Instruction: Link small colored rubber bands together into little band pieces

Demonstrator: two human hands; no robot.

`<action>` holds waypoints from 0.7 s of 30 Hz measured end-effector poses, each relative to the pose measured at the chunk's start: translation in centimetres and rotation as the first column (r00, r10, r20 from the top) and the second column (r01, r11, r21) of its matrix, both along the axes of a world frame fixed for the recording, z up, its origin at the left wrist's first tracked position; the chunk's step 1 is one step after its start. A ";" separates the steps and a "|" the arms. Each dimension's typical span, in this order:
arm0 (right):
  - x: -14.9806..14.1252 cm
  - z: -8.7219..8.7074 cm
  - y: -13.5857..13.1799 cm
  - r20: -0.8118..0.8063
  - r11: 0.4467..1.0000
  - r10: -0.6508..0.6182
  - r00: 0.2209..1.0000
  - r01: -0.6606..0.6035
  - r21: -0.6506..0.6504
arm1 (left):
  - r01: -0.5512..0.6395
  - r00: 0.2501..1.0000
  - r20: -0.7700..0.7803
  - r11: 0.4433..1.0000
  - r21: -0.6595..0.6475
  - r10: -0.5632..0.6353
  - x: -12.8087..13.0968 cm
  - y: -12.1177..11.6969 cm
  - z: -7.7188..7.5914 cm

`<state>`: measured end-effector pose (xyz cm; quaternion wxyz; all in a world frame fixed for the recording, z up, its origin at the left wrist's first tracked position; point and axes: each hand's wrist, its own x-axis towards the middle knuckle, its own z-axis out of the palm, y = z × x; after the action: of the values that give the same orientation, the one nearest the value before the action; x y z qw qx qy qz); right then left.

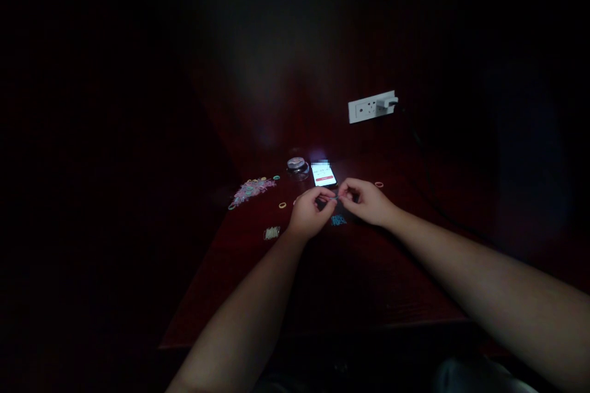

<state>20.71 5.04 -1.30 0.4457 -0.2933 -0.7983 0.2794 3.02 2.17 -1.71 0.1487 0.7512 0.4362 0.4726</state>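
My left hand [310, 214] and my right hand [364, 201] meet fingertip to fingertip above the dark red table [350, 282]. Thumb and fingers are pinched on both sides, and a thin bluish rubber band [336, 198] seems to stretch between them, though it is small and dim. Just below the fingers lies a little bunch of blue rubber bands [338, 220]. A bunch of pale yellow rubber bands [271, 233] sits left of my left wrist. Farther left is a loose heap of mixed pink, purple and green rubber bands [253, 190].
Behind my hands a lit phone [324, 174] leans or lies beside a lidded clear jar [298, 169]. Single bands, one yellow [283, 205] and one pink [378, 185], lie apart. A wall socket [369, 108] holds a plug with a dark cable. Surroundings are very dark.
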 end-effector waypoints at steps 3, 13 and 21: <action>0.1 0.1 -0.1 0.003 1.000 -0.012 1.000 0.012 0.002 | 0.009 1.000 0.016 1.000 -0.010 -0.009 0.0 -0.1 0.0; 0.1 0.2 -0.1 0.022 0.999 -0.028 0.999 0.029 -0.021 | -0.006 1.000 0.015 1.000 -0.030 0.006 0.1 0.0 -0.2; 0.1 0.2 -0.2 0.054 0.999 -0.049 0.997 0.049 -0.006 | 0.016 1.000 -0.004 0.999 -0.039 -0.016 0.1 0.1 -0.3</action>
<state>20.76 4.88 -1.10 0.4297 -0.3219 -0.8014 0.2635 3.11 2.31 -1.98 0.1663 0.7526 0.4395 0.4613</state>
